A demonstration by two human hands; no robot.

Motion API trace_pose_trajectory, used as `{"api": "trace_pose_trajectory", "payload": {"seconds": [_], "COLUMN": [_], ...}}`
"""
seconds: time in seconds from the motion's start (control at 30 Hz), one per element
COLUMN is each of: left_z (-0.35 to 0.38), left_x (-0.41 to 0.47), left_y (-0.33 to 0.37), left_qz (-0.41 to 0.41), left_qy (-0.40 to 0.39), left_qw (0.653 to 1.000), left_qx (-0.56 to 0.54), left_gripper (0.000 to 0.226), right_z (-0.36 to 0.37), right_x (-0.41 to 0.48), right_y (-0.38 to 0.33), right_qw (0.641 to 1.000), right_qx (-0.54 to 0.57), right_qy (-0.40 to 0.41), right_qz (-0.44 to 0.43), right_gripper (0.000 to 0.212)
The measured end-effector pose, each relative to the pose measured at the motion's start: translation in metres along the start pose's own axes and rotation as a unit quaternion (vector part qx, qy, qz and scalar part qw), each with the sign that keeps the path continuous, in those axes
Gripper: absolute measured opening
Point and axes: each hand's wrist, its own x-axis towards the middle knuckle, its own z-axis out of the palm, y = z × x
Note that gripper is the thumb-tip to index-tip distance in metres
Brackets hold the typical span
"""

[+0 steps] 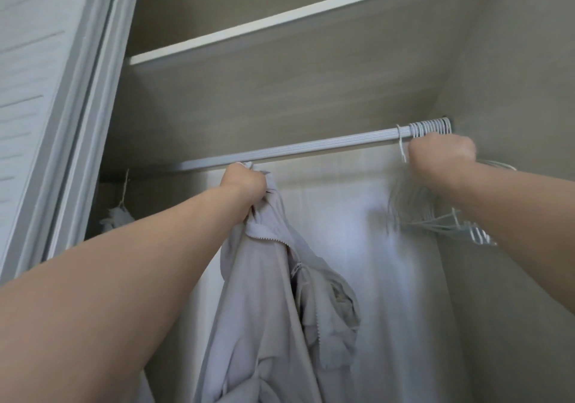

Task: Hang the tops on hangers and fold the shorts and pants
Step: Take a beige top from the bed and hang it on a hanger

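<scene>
Both arms are raised and stretched forward; the left hand (245, 181) is clenched on a jacket (264, 293), the right hand (441, 153) (back toward the camera) on hangers (431, 128)

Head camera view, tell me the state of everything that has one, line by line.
jacket: unzipped, dangling bunched.
hangers: hooked on the rod, bunched at its right end.
left hand: grips the jacket's top just under the rod.
right hand: grips the hangers below their hooks.
wardrobe door: open, at the left.
</scene>
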Motion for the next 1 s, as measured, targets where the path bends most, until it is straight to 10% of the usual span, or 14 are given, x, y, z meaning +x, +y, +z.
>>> {"api": "trace_pose_trajectory", "payload": {"seconds": [0.17, 0.3, 0.4, 0.63, 1.0], "left_z": [-0.001, -0.005, -0.007, -0.019, -0.047], "left_x": [0.004, -0.010, -0.014, -0.013, -0.024], "left_y": [-0.009, -0.006, -0.009, -0.009, -0.007], "left_qz": [0.025, 0.024, 0.036, 0.053, 0.064], "left_qy": [-0.003, -0.028, -0.022, 0.010, -0.003], "left_qw": [1.000, 0.999, 0.999, 0.999, 0.998], "left_qx": [0.001, -0.020, -0.024, 0.005, 0.023], "left_gripper": [0.036, 0.026, 0.030, 0.018, 0.038], "right_z": [0.004, 0.021, 0.042, 0.054, 0.025], "right_x": [-0.004, -0.034, -0.065, -0.081, -0.107], "right_y": [-0.016, -0.054, -0.080, -0.105, -0.112], "right_qw": [0.961, 0.750, 0.655, 0.553, 0.606], "right_qx": [0.271, 0.621, 0.712, 0.778, 0.748], "right_qy": [-0.032, -0.153, -0.159, -0.223, -0.221], "right_qz": [0.047, 0.166, 0.195, 0.197, 0.159], "right_gripper": [0.022, 0.015, 0.007, 0.011, 0.027]}}
